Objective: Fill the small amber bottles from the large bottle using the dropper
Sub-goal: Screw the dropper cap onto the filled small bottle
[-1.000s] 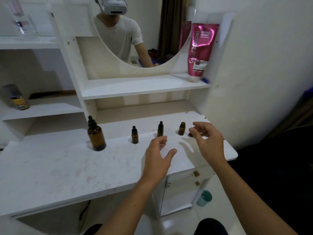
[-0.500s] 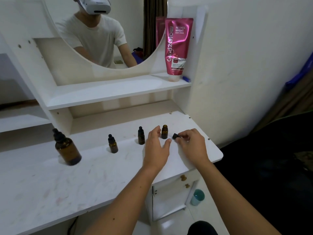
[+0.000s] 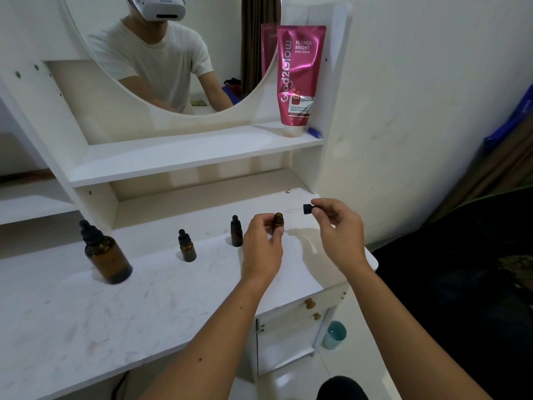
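My left hand point(image 3: 261, 249) fingers pinch open small amber bottle point(image 3: 278, 222) on table point(image 3: 86, 319). My right hand point(image 3: 339, 229) fingers pinch dropper point(image 3: 306, 209), held sideways. Best keep bottle steady, tip dropper down. Large bottle point(image 3: 107, 256) far left, capped

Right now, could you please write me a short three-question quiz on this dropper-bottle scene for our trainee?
1. True or false: the left hand grips the uncapped small bottle.
2. The right hand holds: A) the pink tube B) the dropper cap C) the large amber bottle.
3. How many small bottles on the white tabletop are capped?

Key: 1 true; 2 B; 3 two.
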Demonstrator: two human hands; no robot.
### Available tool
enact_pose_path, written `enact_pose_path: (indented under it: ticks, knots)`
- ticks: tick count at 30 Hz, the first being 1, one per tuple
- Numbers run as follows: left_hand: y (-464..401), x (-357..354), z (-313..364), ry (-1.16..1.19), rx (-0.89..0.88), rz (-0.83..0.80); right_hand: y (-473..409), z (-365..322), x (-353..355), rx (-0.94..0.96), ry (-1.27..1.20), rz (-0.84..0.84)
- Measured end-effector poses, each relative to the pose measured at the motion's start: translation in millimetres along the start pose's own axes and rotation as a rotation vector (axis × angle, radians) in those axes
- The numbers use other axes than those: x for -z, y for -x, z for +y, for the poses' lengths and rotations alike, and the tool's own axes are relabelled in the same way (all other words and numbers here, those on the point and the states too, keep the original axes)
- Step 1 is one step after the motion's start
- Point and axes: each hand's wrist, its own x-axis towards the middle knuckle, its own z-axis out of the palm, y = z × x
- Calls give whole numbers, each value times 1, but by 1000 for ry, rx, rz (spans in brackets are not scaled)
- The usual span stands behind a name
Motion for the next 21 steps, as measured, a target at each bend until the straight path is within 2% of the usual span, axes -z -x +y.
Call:
enact_pose_path:
  ticks: [6,13,17,21]
  knots:
    - [-1,0,-1,6,-10,-8,-14,-19,-3,244,167,-81]
    - [-2,0,-4,8,-26,-10,-32,-24,-13,447,317,-266]
    - [-3,0,-6,10,-27,-22,-40,-30,-21,448,406,-464]
    - [-3,1,-6,11,-31,-29,-42,-25,-28,405,431,-511]
